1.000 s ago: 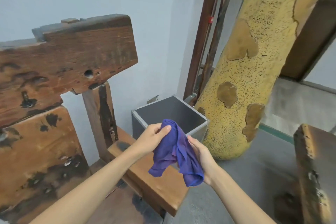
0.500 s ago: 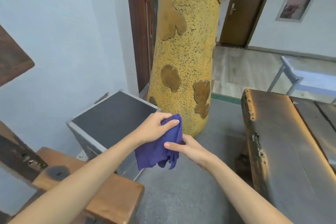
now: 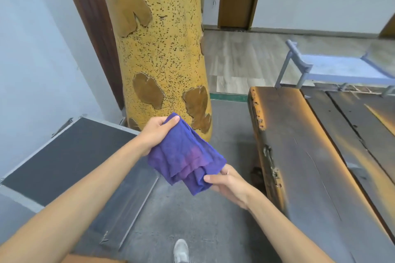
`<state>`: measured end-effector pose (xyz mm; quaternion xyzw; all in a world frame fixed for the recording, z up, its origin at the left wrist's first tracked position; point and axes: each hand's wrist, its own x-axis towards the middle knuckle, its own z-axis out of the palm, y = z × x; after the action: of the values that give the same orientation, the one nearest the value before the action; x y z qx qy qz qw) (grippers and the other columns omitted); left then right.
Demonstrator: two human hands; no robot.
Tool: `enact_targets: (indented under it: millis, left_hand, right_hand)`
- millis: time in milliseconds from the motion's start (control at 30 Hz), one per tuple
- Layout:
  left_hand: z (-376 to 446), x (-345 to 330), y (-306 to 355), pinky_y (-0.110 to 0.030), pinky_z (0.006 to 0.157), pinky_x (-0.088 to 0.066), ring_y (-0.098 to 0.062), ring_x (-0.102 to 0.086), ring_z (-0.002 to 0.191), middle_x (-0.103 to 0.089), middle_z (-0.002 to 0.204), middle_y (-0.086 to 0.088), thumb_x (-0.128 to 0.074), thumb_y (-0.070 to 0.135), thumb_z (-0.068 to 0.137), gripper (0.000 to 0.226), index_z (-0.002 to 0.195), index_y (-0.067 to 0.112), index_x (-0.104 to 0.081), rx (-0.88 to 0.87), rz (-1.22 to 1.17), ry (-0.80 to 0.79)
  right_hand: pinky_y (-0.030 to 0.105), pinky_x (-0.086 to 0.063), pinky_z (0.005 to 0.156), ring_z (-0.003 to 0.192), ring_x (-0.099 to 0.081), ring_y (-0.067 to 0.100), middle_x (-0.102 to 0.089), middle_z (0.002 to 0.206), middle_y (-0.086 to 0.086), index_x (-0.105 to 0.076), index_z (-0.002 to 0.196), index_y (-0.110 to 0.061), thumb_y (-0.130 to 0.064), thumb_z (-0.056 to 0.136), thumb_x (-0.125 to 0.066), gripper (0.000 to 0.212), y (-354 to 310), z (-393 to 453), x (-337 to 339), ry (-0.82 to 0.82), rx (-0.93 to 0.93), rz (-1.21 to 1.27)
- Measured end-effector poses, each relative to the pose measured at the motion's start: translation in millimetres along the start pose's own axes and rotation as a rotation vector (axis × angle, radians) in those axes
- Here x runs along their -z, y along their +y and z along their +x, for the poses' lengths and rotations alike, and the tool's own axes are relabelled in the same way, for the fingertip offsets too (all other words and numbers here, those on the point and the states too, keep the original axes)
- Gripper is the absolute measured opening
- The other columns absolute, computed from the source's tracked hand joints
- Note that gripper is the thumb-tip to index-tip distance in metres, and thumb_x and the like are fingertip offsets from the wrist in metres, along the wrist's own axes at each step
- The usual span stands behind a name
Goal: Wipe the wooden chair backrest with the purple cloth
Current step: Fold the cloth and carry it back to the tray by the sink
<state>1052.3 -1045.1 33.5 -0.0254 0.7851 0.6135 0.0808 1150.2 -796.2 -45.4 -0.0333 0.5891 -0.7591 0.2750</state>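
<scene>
The purple cloth (image 3: 186, 153) is stretched between both hands over the grey floor, folded in a few layers. My left hand (image 3: 156, 132) pinches its upper corner. My right hand (image 3: 229, 183) grips its lower edge. The wooden chair backrest is out of view; only a sliver of orange wood (image 3: 92, 259) shows at the bottom edge.
A tall yellow speckled column (image 3: 158, 49) stands just behind the cloth. A grey metal-edged case (image 3: 64, 156) is on the left, a dark wooden table (image 3: 320, 156) on the right, and a pale blue chair (image 3: 333, 68) beyond it. My shoe (image 3: 180, 251) shows below.
The view has swung right, away from the chair, which has left the frame. The hands have moved apart and spread the bunched cloth out between them.
</scene>
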Motion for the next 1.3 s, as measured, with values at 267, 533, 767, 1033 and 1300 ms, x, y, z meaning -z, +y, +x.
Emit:
enact_targets:
  millis: [267, 533, 767, 1033, 1300]
  left_hand:
    - [150.2, -54.7, -33.9, -0.033, 0.08, -0.054, -0.024, -0.068, 0.099, -0.073, 0.11, -0.01, -0.055, 0.033, 0.102, 0.028, 0.11, 0.011, -0.07, 0.372, -0.163, -0.097]
    - [256.4, -116.1, -11.6, -0.035, 0.08, -0.044, -0.024, -0.057, 0.098, -0.059, 0.11, -0.005, -0.056, 0.03, 0.098, 0.013, 0.106, 0.02, -0.056, 0.221, 0.188, -0.182]
    - [323.6, -179.7, 28.2, -0.018, 0.042, -0.034, -0.01, -0.05, 0.049, -0.052, 0.067, -0.007, -0.035, 0.024, 0.108, 0.032, 0.082, 0.015, -0.051, 0.448, -0.178, -0.457]
    - [472.3, -269.3, 17.0, -0.028, 0.07, -0.046, -0.015, -0.06, 0.074, -0.067, 0.083, -0.005, -0.055, 0.025, 0.097, 0.017, 0.091, 0.011, -0.062, 0.243, 0.082, -0.561]
    - [625.2, -339.3, 48.2, -0.023, 0.104, -0.034, -0.008, -0.041, 0.126, -0.038, 0.137, 0.004, -0.07, 0.022, 0.075, 0.083, 0.15, 0.029, -0.034, -0.085, 0.367, -0.59]
  right_hand:
    - [0.047, -0.057, 0.096, 0.113, -0.072, 0.027, -0.074, 0.124, 0.015, -0.068, 0.127, -0.012, -0.008, 0.097, -0.066, 0.03, -63.0, 91.6, 71.1, 0.29, 0.046, -0.166]
    - [0.05, -0.056, 0.086, 0.096, -0.074, 0.027, -0.077, 0.113, 0.018, -0.074, 0.114, -0.01, -0.01, 0.101, -0.055, 0.023, -128.0, 196.1, 134.9, 0.536, 0.032, -0.132]
    - [0.041, -0.06, 0.083, 0.101, -0.075, 0.03, -0.077, 0.115, 0.018, -0.076, 0.114, -0.013, -0.017, 0.102, -0.058, 0.022, -155.0, 244.4, 207.1, 0.615, 0.07, 0.066]
    - [0.046, -0.056, 0.098, 0.109, -0.073, 0.031, -0.078, 0.113, 0.014, -0.073, 0.115, -0.011, -0.019, 0.074, -0.083, 0.042, -188.4, 308.4, 342.4, 0.712, 0.061, -0.134]
    - [0.029, -0.047, 0.073, 0.081, -0.062, 0.018, -0.071, 0.089, 0.013, -0.07, 0.105, 0.008, -0.016, 0.104, -0.058, 0.027, -250.9, 376.1, 476.9, 0.76, -0.018, -0.252]
